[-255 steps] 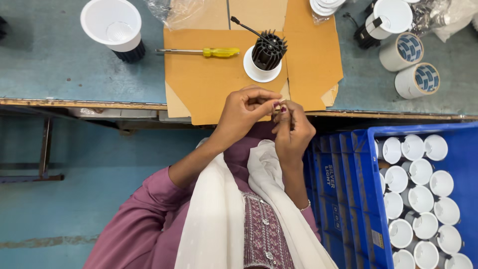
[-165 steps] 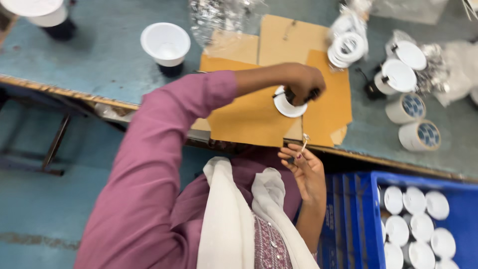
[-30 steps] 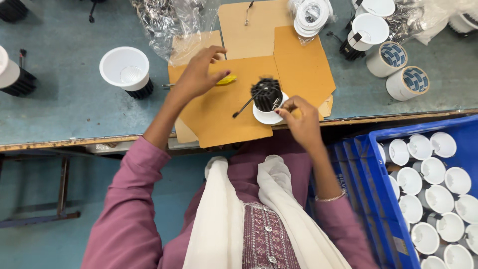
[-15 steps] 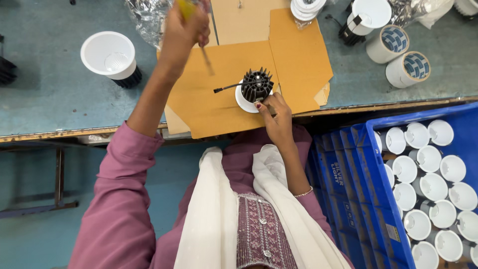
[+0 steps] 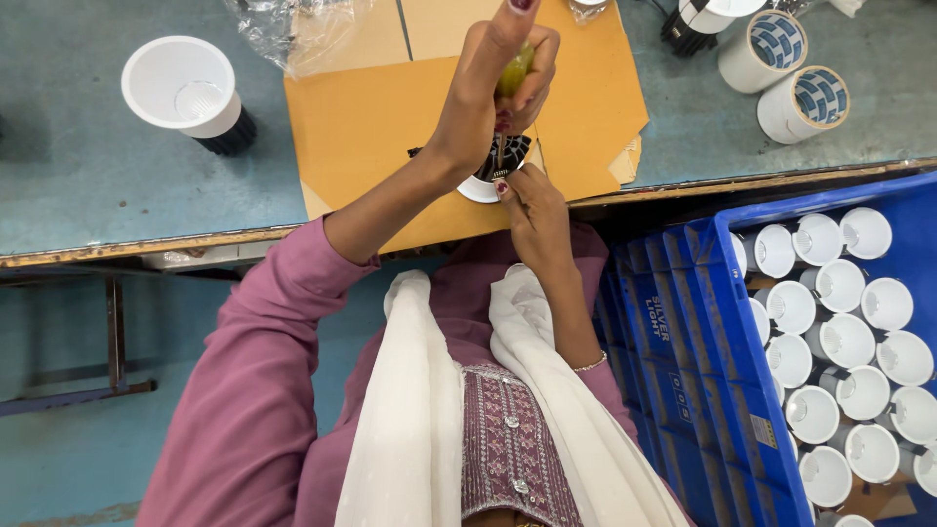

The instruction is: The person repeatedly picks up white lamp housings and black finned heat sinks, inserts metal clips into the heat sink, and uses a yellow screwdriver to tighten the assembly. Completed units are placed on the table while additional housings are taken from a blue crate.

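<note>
The small black finned lamp housing with its white rim, probably light, rigid and best steadied by that rim, sits on brown cardboard at the bench edge, the right hand's fingertips pressed to it while the left hand wraps closed around a yellow-handled screwdriver.

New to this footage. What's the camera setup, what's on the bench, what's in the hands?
No machine here: one camera on a person's head looks straight down at their two bare hands. The left hand grips a yellow-handled screwdriver, tip down on a black finned lamp part seated in a white ring. The right hand steadies that part. It sits on brown cardboard on a grey-blue bench. Nearby: a white cup-shaped housing and two white cylinders. A blue crate beside the person holds many white housings.
</note>
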